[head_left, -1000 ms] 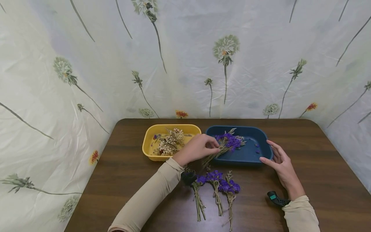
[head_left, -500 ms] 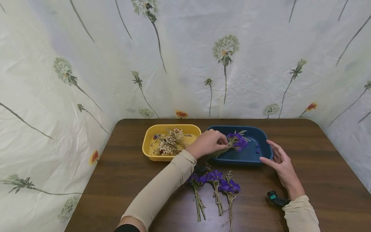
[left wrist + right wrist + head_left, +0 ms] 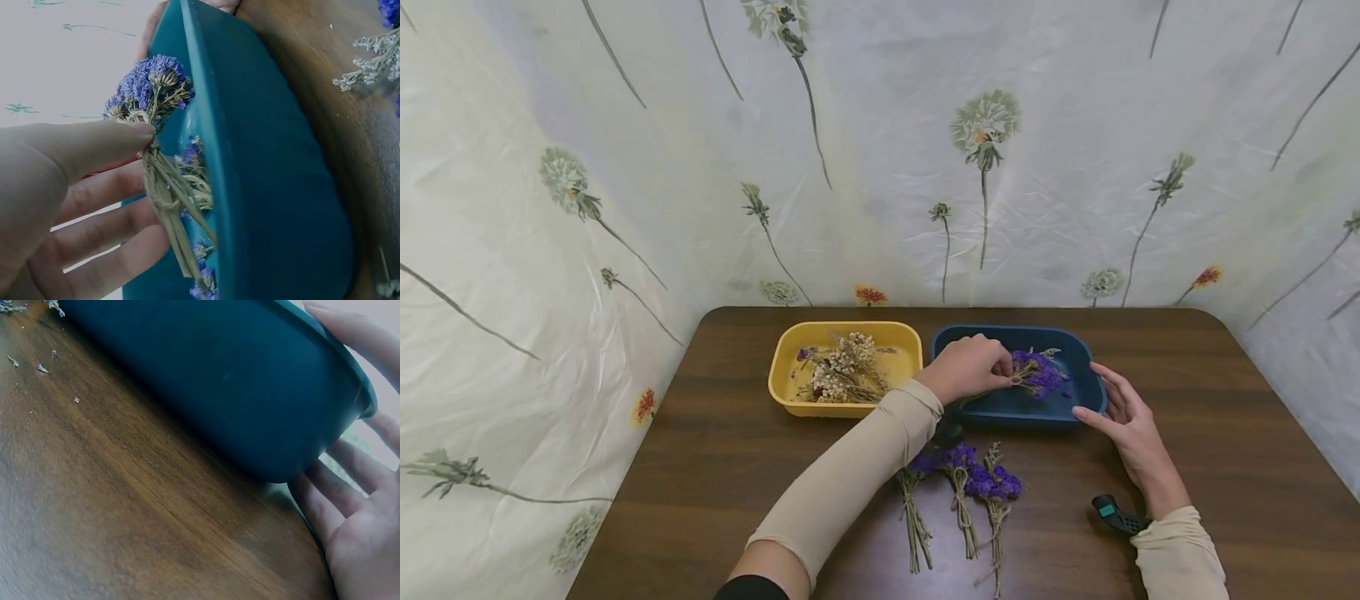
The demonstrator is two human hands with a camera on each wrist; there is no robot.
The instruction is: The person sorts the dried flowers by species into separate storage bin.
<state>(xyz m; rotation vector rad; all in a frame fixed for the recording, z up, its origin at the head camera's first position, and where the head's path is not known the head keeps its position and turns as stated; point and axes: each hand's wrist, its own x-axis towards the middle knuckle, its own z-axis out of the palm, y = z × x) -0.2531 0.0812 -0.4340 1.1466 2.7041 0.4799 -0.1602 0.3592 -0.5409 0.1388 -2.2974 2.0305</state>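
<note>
My left hand (image 3: 972, 367) pinches a twine-tied bunch of dried purple flowers (image 3: 1039, 372) over the blue tray (image 3: 1022, 417). In the left wrist view, thumb and forefinger hold the flower bunch (image 3: 152, 87) just under its blooms, stems hanging downward, other fingers spread. More purple bits (image 3: 195, 156) show inside the tray behind the stems. Around the tray's right end my right hand (image 3: 1127, 417) rests, thumb at the near corner and fingers along the outer wall. The right wrist view shows the tray's outer side (image 3: 231, 381) between thumb and fingers.
A yellow tray (image 3: 786, 407) with cream and brown dried flowers (image 3: 842, 371) stands left of the blue one. Three purple bunches lie on the brown table (image 3: 737, 500) in front: left (image 3: 916, 525), middle (image 3: 958, 467), right (image 3: 994, 483). A flower-printed curtain (image 3: 880, 167) hangs behind.
My left hand has carried the purple bunch rightward, from the blue tray's left end toward its middle. The right hand and both trays have stayed in place.
</note>
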